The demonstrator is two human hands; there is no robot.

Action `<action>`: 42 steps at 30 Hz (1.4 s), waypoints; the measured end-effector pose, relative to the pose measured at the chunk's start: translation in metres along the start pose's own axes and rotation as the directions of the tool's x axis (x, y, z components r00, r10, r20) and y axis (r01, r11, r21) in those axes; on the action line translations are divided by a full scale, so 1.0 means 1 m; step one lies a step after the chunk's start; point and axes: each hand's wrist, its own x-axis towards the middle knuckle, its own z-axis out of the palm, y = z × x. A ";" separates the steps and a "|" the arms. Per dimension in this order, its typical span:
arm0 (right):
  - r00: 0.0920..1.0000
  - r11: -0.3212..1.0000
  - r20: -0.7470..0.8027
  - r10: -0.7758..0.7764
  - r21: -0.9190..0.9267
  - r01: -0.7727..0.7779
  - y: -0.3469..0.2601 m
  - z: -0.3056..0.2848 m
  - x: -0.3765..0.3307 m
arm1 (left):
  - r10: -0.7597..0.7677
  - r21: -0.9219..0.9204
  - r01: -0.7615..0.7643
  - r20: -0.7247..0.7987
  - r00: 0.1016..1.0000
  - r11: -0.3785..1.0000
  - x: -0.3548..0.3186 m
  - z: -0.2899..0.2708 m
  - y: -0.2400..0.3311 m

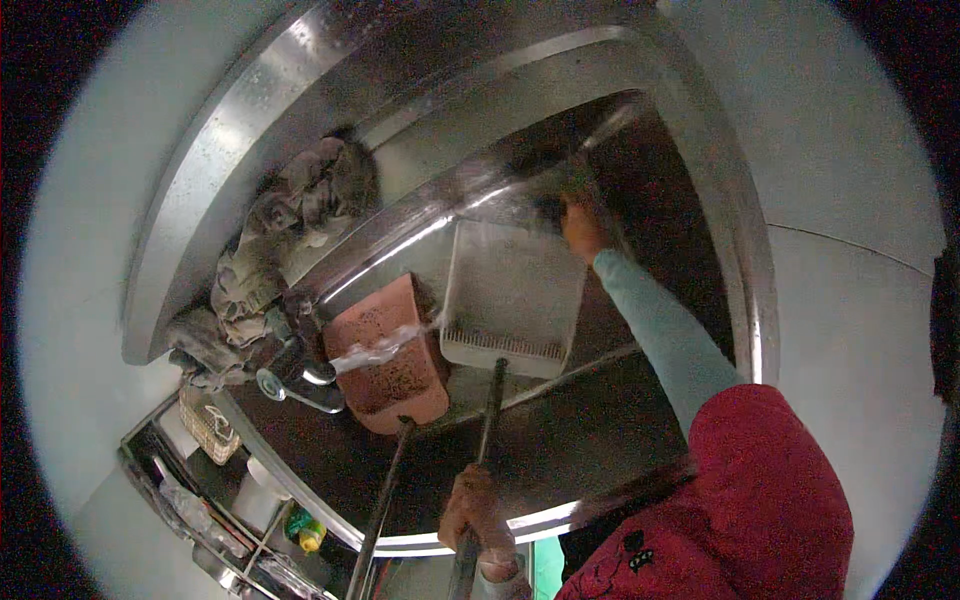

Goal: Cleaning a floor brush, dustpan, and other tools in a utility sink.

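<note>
Both hands busy at the steel sink [740, 300]. My left hand [478, 515] is clenched around the long dark handle [488, 420] of the white dustpan [515, 295], low on the shaft, near the sink's front rim. The dustpan itself sits inside the sink basin, tilted, with its toothed edge toward me. My right hand [582, 228] reaches over the dustpan's far corner, arm out in a light blue sleeve; fingers look curled onto something dark there, but it's blurred, so I can't tell what it holds or whether it's gripping at all. Just left of the white dustpan is an orange dustpan [385, 360] with its own long handle, also in the sink, speckled with dark grit. Water [375, 350] runs across it from the tap [300, 380], which sits at the sink's left edge. Further left of the tap, a heap of grey rags [290, 230] lies along the sink's back ledge. Below-left of the sink: a woven basket [210, 425], a white cup [262, 490], and a small green and yellow bottle [305, 530].
</note>
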 end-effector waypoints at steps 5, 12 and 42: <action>0.890 0.828 0.124 -0.438 -0.330 0.453 -0.046 0.062 0.009 | -0.080 0.017 0.081 -0.035 0.996 0.997 -0.007 0.004 0.003; 0.952 0.950 0.258 -0.162 0.300 0.080 0.014 0.036 -0.015 | 0.149 -0.084 -0.162 -0.138 0.979 0.983 0.019 0.021 0.005; 0.942 0.918 -0.054 -0.332 0.210 0.336 -0.047 -0.175 -0.176 | 0.111 -0.113 -0.108 0.019 0.994 0.988 0.138 -0.008 0.196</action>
